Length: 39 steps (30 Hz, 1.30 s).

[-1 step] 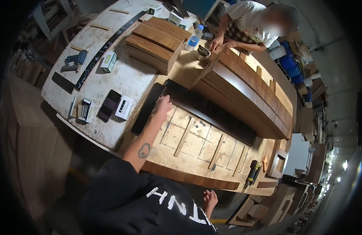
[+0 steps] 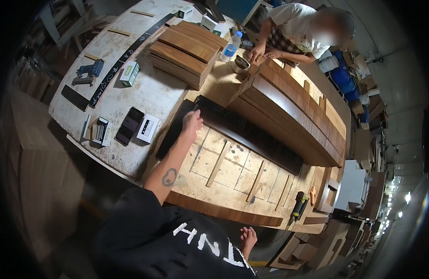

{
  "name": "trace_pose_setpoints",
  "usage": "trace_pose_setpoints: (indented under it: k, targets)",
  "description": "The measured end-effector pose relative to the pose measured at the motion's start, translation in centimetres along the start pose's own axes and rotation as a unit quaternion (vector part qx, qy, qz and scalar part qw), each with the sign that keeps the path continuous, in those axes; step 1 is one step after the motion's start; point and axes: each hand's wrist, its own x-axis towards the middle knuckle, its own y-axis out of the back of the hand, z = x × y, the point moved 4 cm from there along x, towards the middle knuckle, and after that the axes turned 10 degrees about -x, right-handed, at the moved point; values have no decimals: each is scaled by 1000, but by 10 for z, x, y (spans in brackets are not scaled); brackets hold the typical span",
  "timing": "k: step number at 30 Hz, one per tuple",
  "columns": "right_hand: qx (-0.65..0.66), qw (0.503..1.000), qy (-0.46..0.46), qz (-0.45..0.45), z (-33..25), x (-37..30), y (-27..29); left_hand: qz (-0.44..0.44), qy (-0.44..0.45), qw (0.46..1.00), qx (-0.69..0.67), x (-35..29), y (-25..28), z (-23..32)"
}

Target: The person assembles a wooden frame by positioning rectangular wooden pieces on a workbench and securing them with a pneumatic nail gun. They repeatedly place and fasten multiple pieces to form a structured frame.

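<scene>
My left hand (image 2: 192, 122) is closed on the left end of a long dark-brown wooden board (image 2: 251, 135), which runs away to the right across the worktable. Beside that end lies a short black panel (image 2: 175, 128), partly under my wrist. Close to my body, below the table's front edge, my right hand (image 2: 248, 237) hangs with loosely bent fingers and nothing visible in it. A brown wooden strip (image 2: 224, 211) lies along the front edge. Thin wooden slats (image 2: 217, 163) rest on the pale, marked table surface (image 2: 240, 169) between board and strip.
Behind the board rises a tall stack of dark boards (image 2: 289, 107); another plank stack (image 2: 184, 49) stands far left. A co-worker (image 2: 293, 32) leans over the far side. A green-black power tool (image 2: 298, 205) is at right; a nail gun (image 2: 89, 73), phone (image 2: 130, 125) and small boxes are left.
My left hand has shifted very slightly with the board's end. The rest looks the same.
</scene>
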Motion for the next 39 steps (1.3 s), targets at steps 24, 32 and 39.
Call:
trace_pose_setpoints:
  k: [24,32,39]
  targets:
    - [-51,997,-46,31,100,-13,2,122,-218,883,398,92,-61,84]
    - [-23,997,-63,27,120,-20,2,-43,-37,995,-88,74,-69,104]
    - [-120,984,128,-21,11,26,-62,10,-56,998,36,69,-31,168]
